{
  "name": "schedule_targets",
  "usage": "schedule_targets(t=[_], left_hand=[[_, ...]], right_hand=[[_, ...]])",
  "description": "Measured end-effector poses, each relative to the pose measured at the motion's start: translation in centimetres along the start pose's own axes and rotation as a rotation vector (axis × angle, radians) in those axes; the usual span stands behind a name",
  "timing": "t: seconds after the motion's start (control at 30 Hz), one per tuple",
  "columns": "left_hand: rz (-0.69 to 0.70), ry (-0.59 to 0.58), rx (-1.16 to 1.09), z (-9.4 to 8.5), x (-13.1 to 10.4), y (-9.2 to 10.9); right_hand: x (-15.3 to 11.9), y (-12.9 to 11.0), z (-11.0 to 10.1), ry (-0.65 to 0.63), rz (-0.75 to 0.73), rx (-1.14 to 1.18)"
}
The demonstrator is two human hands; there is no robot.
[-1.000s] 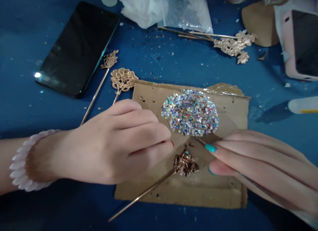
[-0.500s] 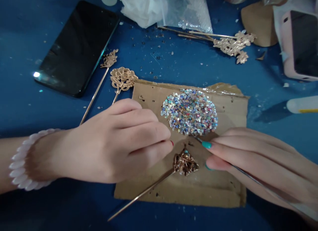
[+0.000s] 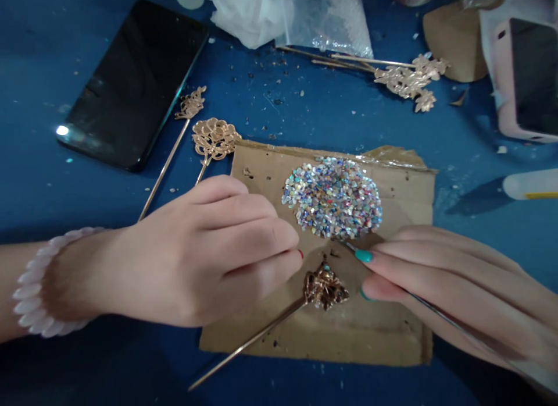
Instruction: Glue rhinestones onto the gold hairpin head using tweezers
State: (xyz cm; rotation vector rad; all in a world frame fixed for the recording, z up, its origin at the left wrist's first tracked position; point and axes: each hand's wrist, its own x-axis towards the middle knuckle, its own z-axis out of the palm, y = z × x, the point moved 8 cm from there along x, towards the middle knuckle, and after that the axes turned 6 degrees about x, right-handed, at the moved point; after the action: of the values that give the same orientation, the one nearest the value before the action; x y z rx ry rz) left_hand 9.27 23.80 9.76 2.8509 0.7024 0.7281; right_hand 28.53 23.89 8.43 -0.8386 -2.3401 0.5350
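My right hand (image 3: 453, 284) pinches a slender pointed metal tool (image 3: 347, 244), whose tip reaches the lower edge of a heap of small, colourful shiny chips (image 3: 335, 199). A piece of brown cardboard (image 3: 375, 336) lies under the heap. On the cardboard, below the chips, rests a gold hairpin (image 3: 325, 287) with an ornate head bearing a small turquoise piece. Its long stem points toward the lower left. My left hand (image 3: 209, 252) is closed above the cardboard's left side, left of the heap. Whatever its fingers hold, if anything, is hidden.
Two more gold hairpins (image 3: 215, 138) lie behind my left hand, near a black phone (image 3: 135, 83). Further gold hairpins (image 3: 405, 80) are at the back, beside a clear plastic bag (image 3: 326, 22) and white tissue (image 3: 250, 16). At right are a pink-cased device (image 3: 534, 74) and a white bottle (image 3: 532, 185).
Hardly anything differs. My left hand has shifted very slightly left and down; my right hand keeps the tool tip at the heap's lower edge.
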Motion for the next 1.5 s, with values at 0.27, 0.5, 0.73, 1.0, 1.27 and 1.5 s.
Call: schedule_targets(t=[0.27, 0.5, 0.73, 1.0, 1.27, 1.5], left_hand=[[0.021, -0.004, 0.045, 0.2, 0.1, 0.1], [0.034, -0.008, 0.042, 0.0, 0.1, 0.2], [0.029, -0.001, 0.026, 0.0, 0.0, 0.1], [0.045, -0.008, 0.040, 0.2, -0.1, 0.3], [0.042, -0.027, 0.071, 0.4, -0.3, 0.3], [0.046, -0.018, 0.047, 0.3, -0.2, 0.4]], right_hand=[[0.2, -1.3, -0.2, 0.042, -0.134, -0.094], [0.0, -1.4, -0.1, 0.025, -0.191, -0.037], [0.6, -1.2, -0.2, 0.026, -0.106, 0.025], [1.2, -1.3, 0.0, 0.027, -0.103, 0.025], [1.3, -1.7, 0.1, 0.034, -0.179, -0.033], [1.2, -1.3, -0.2, 0.032, -0.189, -0.020]])
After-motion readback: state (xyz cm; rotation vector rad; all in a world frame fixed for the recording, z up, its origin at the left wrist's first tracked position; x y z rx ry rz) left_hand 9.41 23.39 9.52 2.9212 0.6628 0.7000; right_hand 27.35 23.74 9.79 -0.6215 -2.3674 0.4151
